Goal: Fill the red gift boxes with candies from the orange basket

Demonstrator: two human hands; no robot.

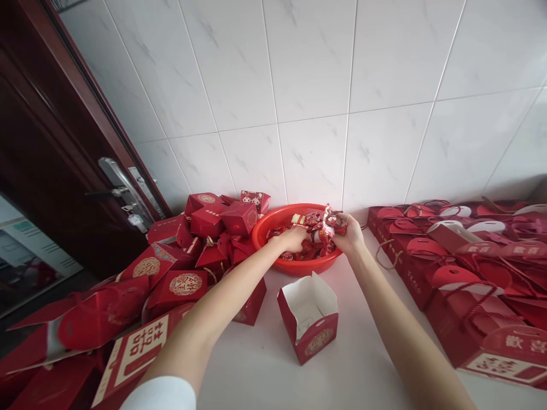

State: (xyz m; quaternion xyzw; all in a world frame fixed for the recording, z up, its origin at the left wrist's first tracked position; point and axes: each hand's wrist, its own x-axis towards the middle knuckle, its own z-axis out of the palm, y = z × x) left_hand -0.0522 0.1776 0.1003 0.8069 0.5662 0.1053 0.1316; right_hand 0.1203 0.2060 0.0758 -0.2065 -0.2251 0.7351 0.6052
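A round red plastic basket point(299, 267) against the wall holds wrapped candies point(314, 250). My left hand point(294, 239) reaches into it from the left, fingers bent down among the candies; its fingertips are hidden. At the basket's right side my right hand point(348, 232) is closed on several red and pink wrapped candies point(334, 221), held just above the rim. In front of the basket an open red box point(315, 340) stands on the white table point(265, 370), its pale inside showing no contents.
Red gift boxes point(182, 285) are heaped on the left. Rows of red boxes with cord handles point(457, 307) fill the right side. Behind is a tiled wall point(311, 68); a dark door point(64, 125) with a metal handle is at the left.
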